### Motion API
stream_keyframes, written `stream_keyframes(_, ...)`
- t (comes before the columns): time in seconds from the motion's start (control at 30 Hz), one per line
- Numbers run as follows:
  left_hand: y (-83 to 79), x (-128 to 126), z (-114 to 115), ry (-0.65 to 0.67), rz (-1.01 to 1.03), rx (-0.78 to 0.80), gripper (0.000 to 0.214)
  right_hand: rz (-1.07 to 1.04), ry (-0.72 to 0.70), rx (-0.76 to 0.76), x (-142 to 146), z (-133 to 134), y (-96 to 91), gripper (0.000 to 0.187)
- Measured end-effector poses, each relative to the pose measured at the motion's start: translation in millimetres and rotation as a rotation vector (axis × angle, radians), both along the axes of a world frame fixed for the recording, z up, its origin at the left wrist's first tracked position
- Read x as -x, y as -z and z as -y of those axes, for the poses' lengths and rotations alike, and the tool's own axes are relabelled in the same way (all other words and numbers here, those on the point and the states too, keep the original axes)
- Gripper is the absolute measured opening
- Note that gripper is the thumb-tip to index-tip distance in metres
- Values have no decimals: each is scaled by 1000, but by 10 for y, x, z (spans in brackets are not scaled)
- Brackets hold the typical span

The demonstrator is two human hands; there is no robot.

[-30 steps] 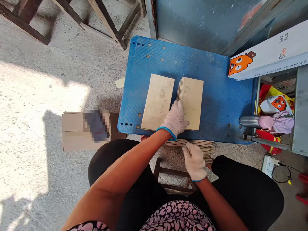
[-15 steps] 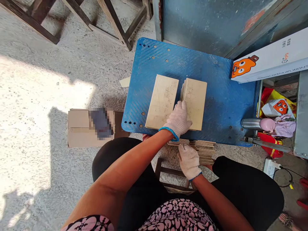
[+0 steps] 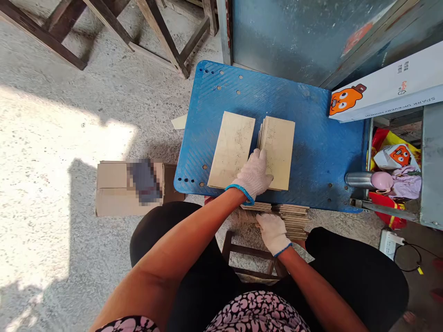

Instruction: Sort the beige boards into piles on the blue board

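Two piles of thin pale wooden panels lie on a blue plastic board (image 3: 311,138): a flat left pile (image 3: 231,148) and a right pile (image 3: 278,145) with its left edges fanned. My left hand (image 3: 252,176), in a white knit glove, rests with fingers stretched on the near end of the right pile, at the gap between the piles. My right hand (image 3: 272,232), also gloved, is lower down, fingers curled onto a stack of panels (image 3: 292,216) below the board's near edge. I cannot make out exactly what it grips.
A cardboard box (image 3: 133,188) sits on the concrete floor at left. Wooden frames (image 3: 159,32) stand at the back. A white printed carton (image 3: 387,90) lies at right, above a metal flask (image 3: 365,180) and colourful bags. A small wooden stool (image 3: 249,258) is between my knees.
My right hand has slid slightly down and left along the lower stack of panels. My left hand stays on the right pile.
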State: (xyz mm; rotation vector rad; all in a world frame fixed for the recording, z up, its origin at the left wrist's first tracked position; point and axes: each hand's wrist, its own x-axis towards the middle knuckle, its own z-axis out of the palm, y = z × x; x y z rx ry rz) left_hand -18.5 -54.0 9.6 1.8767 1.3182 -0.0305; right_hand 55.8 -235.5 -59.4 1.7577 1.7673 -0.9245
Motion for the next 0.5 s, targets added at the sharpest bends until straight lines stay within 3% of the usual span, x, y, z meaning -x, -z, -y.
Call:
stream_keyframes(0.13, 63, 52, -88, -63, 171, 109, 62, -110, 124, -52, -231, -109, -266, 22)
stream_keyframes(0.3, 174, 89, -152, -211, 488, 302, 40, -347, 517, -57, -861, -349, -748, 21)
stream_keyframes(0.37, 159, 106, -152, -186, 533, 367, 33, -476, 662, -58, -1125, -553, -931, 17)
stream_keyframes(0.5, 57, 125, -75, -4, 604, 615, 38, -726, 837, -160, -1496, -1094, -1222, 25)
